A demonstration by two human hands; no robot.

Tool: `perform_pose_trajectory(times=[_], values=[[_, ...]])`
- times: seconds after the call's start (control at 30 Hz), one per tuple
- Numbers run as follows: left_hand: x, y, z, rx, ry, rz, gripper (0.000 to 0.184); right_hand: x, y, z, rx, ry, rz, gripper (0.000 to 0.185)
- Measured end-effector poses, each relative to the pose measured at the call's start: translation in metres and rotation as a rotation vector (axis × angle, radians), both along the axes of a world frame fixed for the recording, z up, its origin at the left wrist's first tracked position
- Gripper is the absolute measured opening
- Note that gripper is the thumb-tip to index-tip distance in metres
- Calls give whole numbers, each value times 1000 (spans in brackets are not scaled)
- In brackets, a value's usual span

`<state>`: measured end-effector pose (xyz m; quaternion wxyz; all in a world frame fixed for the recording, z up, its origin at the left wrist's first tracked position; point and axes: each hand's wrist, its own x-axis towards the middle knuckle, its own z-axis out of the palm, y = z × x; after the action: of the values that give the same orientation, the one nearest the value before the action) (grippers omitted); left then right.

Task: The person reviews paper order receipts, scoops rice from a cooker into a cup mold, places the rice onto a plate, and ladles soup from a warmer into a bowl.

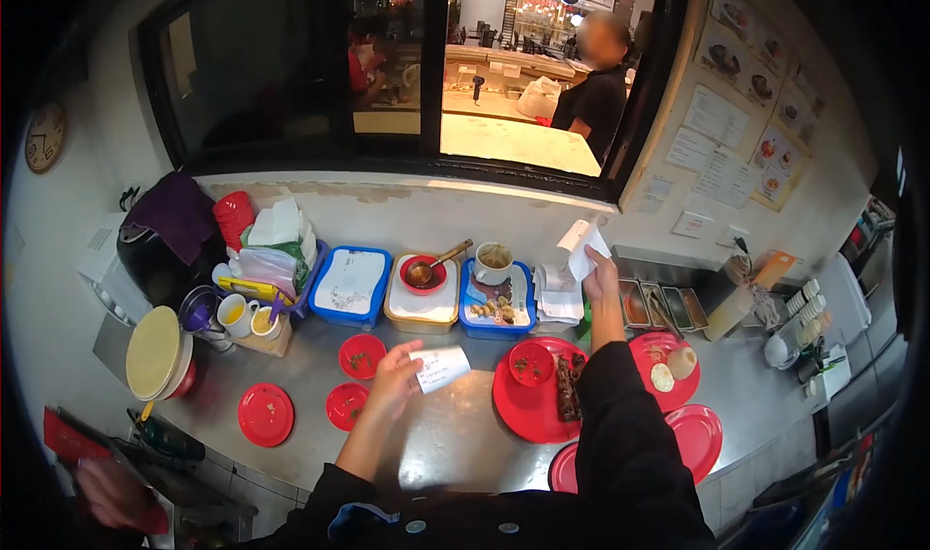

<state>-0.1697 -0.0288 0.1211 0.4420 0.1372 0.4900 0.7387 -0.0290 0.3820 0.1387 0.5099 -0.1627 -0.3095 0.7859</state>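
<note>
Between the thumb and fingers of my left hand point(390, 381) is a printed order slip point(441, 368), held over the steel counter. My right hand point(602, 277) is raised near the wall and grips white paper slips point(584, 252); how many cannot be made out. Below that hand lies a stack of papers point(559, 296). Under my right forearm, a large red plate point(513, 405) carries a small red bowl point(532, 364) and skewers of dark grilled meat point(567, 395). Two small red bowls with bits of food, one of them a red bowl point(361, 356), stand beside my left hand.
Lidded tubs line the wall, among them a blue tub point(349, 284); a ladle rests in a red bowl point(422, 274). A mug point(492, 262) stands on another lid. More red plates point(265, 414) lie around. Beyond the window stands a person point(596, 95); another hand point(116, 492) shows lower left.
</note>
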Motion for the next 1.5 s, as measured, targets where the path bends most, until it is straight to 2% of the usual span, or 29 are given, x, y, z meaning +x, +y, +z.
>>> perform_pose_trajectory(times=[0.07,0.13,0.2,0.3,0.43,0.5,0.53,0.6,0.67,0.73,0.83,0.93,1.03,1.1,1.17,1.3,1.33,1.4,1.43,1.47,1.5], values=[[0,9,-26,-32,-31,1,36,9,-27,23,124,-3,170,36],[1,17,-45,-4,-44,10,34,20,-51,36,142,-68,184,37],[1,23,-49,-8,-24,-3,28,31,-81,45,294,-100,261,39],[-3,37,-43,33,31,-14,20,52,-131,53,302,-149,309,44],[-16,55,-80,7,-21,-36,21,78,-184,41,223,-192,364,50],[-14,60,-119,-314,75,-7,28,92,-207,33,197,-276,394,47],[-14,59,-141,-311,79,-12,28,100,-215,25,186,-307,411,45],[-15,56,-172,-508,1052,177,38,116,-228,7,176,-350,393,44],[-6,61,-165,-495,966,222,42,130,-240,-2,158,-395,376,43],[-4,66,-161,-534,1146,313,38,144,-255,-1,90,-444,363,41],[-10,72,-158,-607,1216,358,35,163,-273,-5,65,-455,323,40],[-9,77,-146,-691,1182,364,34,174,-289,-12,26,-446,256,38],[1,79,-125,-641,1170,426,33,186,-305,-17,34,-545,228,36],[16,77,-102,-332,1205,281,30,191,-316,-20,265,-928,151,33],[48,63,-35,-23,758,-436,34,191,-332,-10,336,-971,172,30],[99,28,12,136,783,-1315,44,178,-359,8,596,-1054,205,26],[101,23,18,144,785,-1325,44,175,-365,20,697,-1086,189,26],[103,16,21,171,884,-1364,46,171,-377,49,684,-1179,168,27],[106,13,15,140,774,-1311,45,168,-380,55,675,-1265,160,28],[105,11,13,147,773,-1309,45,167,-379,49,679,-1270,158,28],[106,5,14,117,647,-1250,44,167,-378,40,572,-1044,118,30]])
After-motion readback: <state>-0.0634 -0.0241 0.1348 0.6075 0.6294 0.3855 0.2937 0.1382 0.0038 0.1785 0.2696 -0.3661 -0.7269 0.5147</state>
